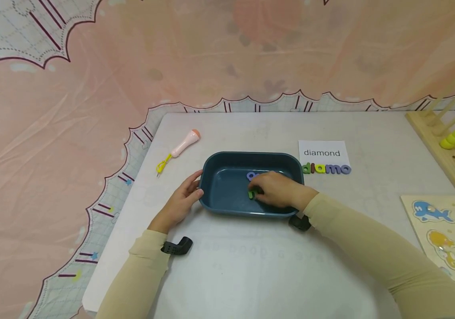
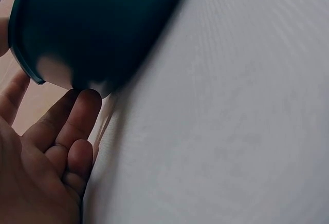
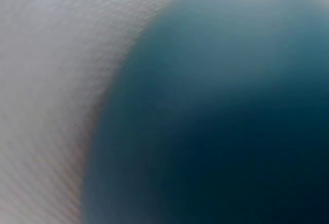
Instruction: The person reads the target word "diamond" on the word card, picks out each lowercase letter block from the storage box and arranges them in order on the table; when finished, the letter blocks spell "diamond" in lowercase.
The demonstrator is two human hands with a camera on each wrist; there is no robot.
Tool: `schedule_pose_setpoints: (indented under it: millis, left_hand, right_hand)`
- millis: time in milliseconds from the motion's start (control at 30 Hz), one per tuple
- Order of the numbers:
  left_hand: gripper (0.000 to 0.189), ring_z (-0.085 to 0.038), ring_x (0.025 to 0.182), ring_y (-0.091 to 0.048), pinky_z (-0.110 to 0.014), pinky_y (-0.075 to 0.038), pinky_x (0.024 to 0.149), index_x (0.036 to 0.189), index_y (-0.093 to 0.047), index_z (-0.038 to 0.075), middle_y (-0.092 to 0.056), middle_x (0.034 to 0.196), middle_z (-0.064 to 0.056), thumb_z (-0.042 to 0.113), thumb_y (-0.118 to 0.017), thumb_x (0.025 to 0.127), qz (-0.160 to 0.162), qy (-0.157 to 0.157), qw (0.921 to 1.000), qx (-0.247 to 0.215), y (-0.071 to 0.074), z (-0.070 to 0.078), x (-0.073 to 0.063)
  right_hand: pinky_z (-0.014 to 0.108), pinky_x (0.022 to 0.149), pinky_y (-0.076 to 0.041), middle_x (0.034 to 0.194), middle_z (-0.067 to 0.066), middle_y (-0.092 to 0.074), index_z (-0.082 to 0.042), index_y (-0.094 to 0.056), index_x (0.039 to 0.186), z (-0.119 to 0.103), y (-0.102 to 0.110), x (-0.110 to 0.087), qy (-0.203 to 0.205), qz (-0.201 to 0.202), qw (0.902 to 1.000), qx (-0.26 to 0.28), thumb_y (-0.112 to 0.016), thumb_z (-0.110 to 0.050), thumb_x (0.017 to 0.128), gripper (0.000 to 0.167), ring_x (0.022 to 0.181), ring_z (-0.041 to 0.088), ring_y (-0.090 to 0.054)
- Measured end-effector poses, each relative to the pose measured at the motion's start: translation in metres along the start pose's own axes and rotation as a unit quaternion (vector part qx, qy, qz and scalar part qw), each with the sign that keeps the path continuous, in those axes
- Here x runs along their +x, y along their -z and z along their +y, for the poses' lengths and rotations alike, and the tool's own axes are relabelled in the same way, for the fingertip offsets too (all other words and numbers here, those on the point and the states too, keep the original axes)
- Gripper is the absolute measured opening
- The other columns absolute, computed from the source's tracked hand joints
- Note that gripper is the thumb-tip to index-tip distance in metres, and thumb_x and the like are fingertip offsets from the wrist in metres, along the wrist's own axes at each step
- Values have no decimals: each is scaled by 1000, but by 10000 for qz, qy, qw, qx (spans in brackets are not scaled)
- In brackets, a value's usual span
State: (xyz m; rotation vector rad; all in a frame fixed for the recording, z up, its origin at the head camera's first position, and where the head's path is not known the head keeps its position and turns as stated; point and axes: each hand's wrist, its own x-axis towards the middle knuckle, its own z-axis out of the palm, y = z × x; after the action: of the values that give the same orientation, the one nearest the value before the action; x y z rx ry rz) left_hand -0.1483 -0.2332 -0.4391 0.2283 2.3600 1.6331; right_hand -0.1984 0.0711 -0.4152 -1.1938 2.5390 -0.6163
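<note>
A dark teal tray [image 1: 227,212] lies on the white table. My left hand [image 1: 181,199] rests at its left end, loose fingers and thumb against the outer wall; the left wrist view shows fingertips [image 2: 87,103] touching the tray's side. Reaching inside over the right half, my right hand [image 1: 277,189] pinches a green letter [image 1: 251,195], partly covered by the fingers. Just beyond those fingers sits a blue-purple letter piece [image 1: 252,176]. The right wrist view is filled by the blurred tray wall [image 3: 205,80], with the hand out of sight.
Right of the tray, a card [image 1: 323,153] printed "diamond" stands above a row of coloured letters [image 1: 326,169] spelling "diamo". A pink-and-yellow tool [image 1: 179,150] lies back left. On the right are a wooden peg frame [image 1: 434,146] with beads and an animal puzzle board [image 1: 442,239].
</note>
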Motion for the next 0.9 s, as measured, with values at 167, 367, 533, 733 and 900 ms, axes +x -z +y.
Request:
schedule_pose_setpoints:
  millis: [167, 367, 533, 733, 900]
  left_hand:
    - [60, -38, 140, -39, -54, -31, 112, 159, -25, 13, -35, 155, -26, 18, -51, 106, -15, 6, 10000, -11, 0, 0, 0]
    - [60, -38, 141, -37, -54, -31, 112, 159, -25, 12, -34, 155, -26, 17, -51, 106, -18, -7, 10000, -33, 0, 0, 0]
    - [60, -39, 141, -37, -54, -31, 112, 159, -25, 12, -35, 155, -27, 17, -51, 106, 0, -18, 10000, -2, 1, -1, -1]
    - [60, -39, 142, -36, -55, -30, 112, 159, -26, 12, -35, 154, -27, 18, -52, 105, -3, -5, 10000, 10, 1, 0, -1]
    - [60, -39, 142, -35, -55, -30, 112, 159, -26, 13, -35, 155, -27, 18, -52, 105, 18, 23, 10000, 61, 0, 0, -1]
  right_hand:
    - [42, 98, -49, 117, 10, -68, -3, -70, 117, -1, 1, -1, -34, -36, 10000, -56, -69, -11, 94, 24, 109, 23, -63]
    - [43, 100, -49, 120, 12, -68, -2, -69, 117, -2, 4, -2, 59, 168, 9998, 2, -68, -9, 94, 24, 114, 26, -63]
    - [43, 100, -48, 121, 13, -67, 0, -68, 119, -4, 8, -4, 66, 491, 9988, -29, -67, -6, 93, 26, 115, 27, -63]
    - [42, 100, -48, 123, 13, -67, 0, -68, 121, -7, 17, -11, -27, 637, 9979, -80, -68, -4, 93, 28, 115, 27, -63]
    - [42, 97, -50, 120, 12, -68, 0, -69, 120, -7, 23, -21, 8, 897, 9959, -90, -69, -3, 92, 28, 112, 26, -64]
